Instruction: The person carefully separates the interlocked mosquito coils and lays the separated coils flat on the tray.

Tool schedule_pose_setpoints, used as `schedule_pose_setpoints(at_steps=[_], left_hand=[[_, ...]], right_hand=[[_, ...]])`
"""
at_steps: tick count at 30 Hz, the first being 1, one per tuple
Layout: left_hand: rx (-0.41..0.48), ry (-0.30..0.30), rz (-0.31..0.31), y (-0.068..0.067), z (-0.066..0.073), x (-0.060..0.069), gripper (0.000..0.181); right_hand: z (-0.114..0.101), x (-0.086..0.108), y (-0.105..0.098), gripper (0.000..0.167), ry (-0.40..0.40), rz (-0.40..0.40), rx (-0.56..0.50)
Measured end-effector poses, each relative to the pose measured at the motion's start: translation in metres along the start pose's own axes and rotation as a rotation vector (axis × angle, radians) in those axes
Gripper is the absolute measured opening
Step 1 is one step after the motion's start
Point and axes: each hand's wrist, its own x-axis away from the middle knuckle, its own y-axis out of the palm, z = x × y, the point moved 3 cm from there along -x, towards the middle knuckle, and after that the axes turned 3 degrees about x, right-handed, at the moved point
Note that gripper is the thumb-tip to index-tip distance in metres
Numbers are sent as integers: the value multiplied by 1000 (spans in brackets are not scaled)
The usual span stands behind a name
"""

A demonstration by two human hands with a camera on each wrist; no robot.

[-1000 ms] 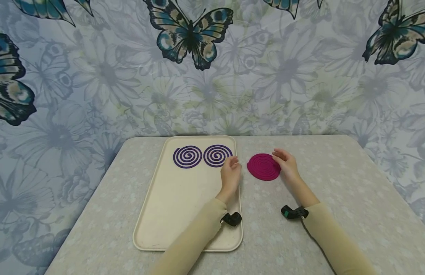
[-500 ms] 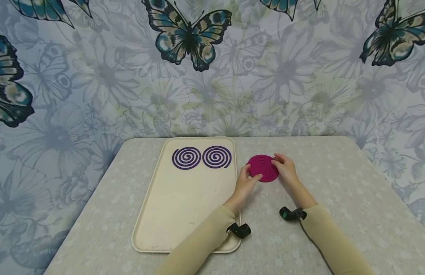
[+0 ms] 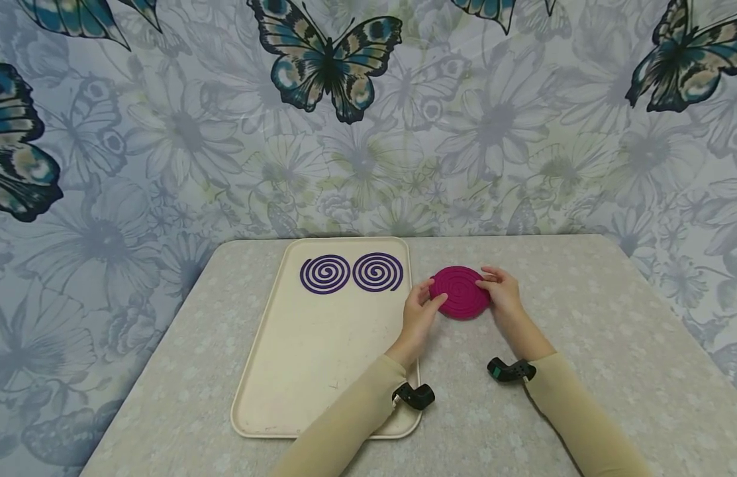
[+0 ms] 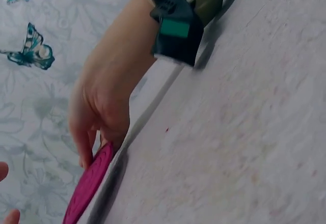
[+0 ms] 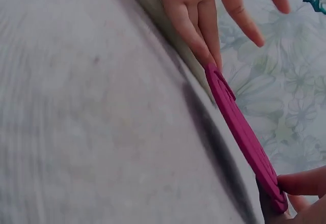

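Note:
Both hands hold a magenta coiled disc (image 3: pixel 460 295) by its edges, to the right of the cream tray. The left hand (image 3: pixel 417 321) pinches its left edge, thumb on top. On the opposite edge, the right hand (image 3: pixel 506 301) pinches it between thumb and fingers. From the left wrist, the disc (image 4: pixel 89 186) looks tilted, with a shadow under it and the left hand (image 4: pixel 104 99) at its upper end. The right wrist view shows the disc (image 5: pixel 244 132) raised off the table, the right hand (image 5: pixel 305 196) at its lower end.
Two purple spirals (image 3: pixel 324 274) (image 3: pixel 377 271) lie side by side at the back of the cream tray (image 3: pixel 320 358). The tray stands on a grey patterned table (image 3: pixel 594 318), before a wall with butterflies. The left forearm crosses the tray's front right corner.
The left hand has moved right from over the tray to the disc and taken hold of its left edge. The disc, held by both hands, has come up off the table.

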Motion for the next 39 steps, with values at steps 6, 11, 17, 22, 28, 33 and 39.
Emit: schedule_pose_setpoints(at_steps=[6,11,17,22,28,33,39], left_hand=[[32,46,35,-13,3,-11,40],[95,57,71,-25,5,-24,38],[113,134,84,-40,22,-33,36],[83,158,60,-58,50,-30,34],[74,146,31,-79,80,-24,30],[92,169,19,-91,94,-17,30],[64,198,0,-93,106,-8,30]], right_hand=[[-17,13,8,57,53,-102,-118],[-34,27,19,59,67,-173,-224],[-49,39,30,52,62,-201,-361],[-63,48,41,52,32,-227,-403],[-85,62,60,56,-14,-297,-462],[-96,76,70,54,-23,-340,-483],[-102,93,72,59,-45,-395,-488]])
